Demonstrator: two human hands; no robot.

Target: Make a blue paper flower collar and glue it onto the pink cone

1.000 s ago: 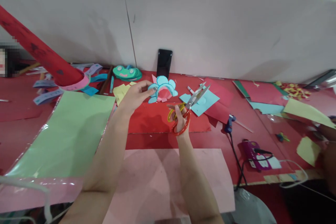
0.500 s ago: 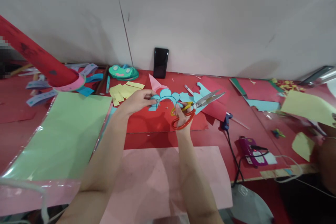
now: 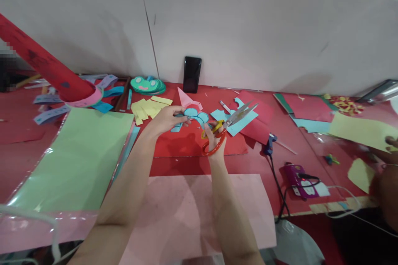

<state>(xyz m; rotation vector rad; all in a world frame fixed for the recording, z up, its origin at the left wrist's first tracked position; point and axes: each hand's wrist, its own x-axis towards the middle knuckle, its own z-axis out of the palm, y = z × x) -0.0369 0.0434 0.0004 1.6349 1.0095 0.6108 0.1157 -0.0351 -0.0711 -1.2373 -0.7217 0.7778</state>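
Observation:
A blue scalloped paper cutout (image 3: pixel 191 112) with dark outlines spans the space between my hands. Its left part is pinched in my left hand (image 3: pixel 171 118), whose fingers cover some of it. My right hand (image 3: pixel 214 137) holds orange-and-yellow-handled scissors (image 3: pixel 219 140), their blades parted and pointing up to the right, and its fingertips touch the cutout's right end. Below lies a red sheet (image 3: pixel 174 145). Behind the cutout is a folded pink paper piece (image 3: pixel 186 98), and blue scraps (image 3: pixel 239 124) lie under the blades.
A black phone (image 3: pixel 192 74) leans on the wall. Yellow strips (image 3: pixel 144 109) and green frog shapes (image 3: pixel 147 87) lie left, near a red cone (image 3: pixel 62 70). A glue gun (image 3: pixel 270 145) and purple box (image 3: pixel 300 182) are right. Another person's hand (image 3: pixel 391 143) is at the far right.
The blue cutout has turned and moved slightly left, its petals now bunched closer between my hands. The scissors have shifted a little left and down. The other person's hand shows more.

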